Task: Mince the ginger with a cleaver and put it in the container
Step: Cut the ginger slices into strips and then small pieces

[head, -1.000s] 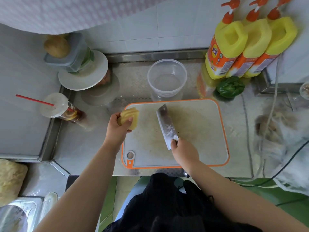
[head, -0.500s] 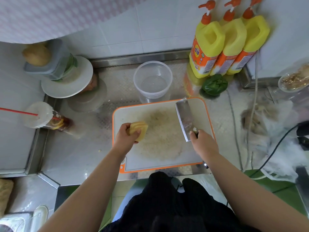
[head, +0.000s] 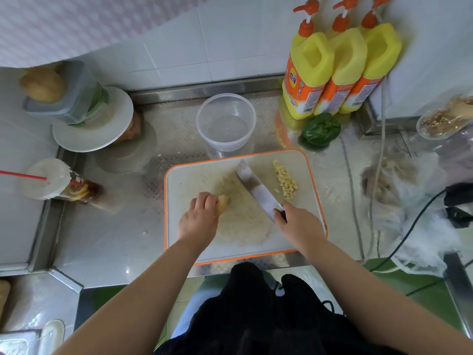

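My left hand (head: pixel 198 219) presses a yellow chunk of ginger (head: pixel 222 203) down on the white, orange-rimmed cutting board (head: pixel 302 242), fingers curled over it so that most of it is hidden. My right hand (head: pixel 297 226) grips the handle of the cleaver (head: pixel 256 187), whose blade points up and left across the board, to the right of the ginger. A small pile of diced ginger (head: pixel 286 181) lies on the board's right side, beyond the blade. The clear round container (head: pixel 226 124) stands just behind the board and looks empty.
Three yellow pump bottles (head: pixel 337 70) and a green pepper (head: pixel 321 129) stand at the back right. A white plate with a grey box (head: pixel 92 119) and a drink with a red straw (head: pixel 58 183) sit at the left. Cables and plastic bags (head: pixel 414 201) lie at the right.
My left hand lowered the ginger chunk from the air onto the board. The cleaver swung from the board's right edge toward the middle, uncovering a pile of diced ginger.
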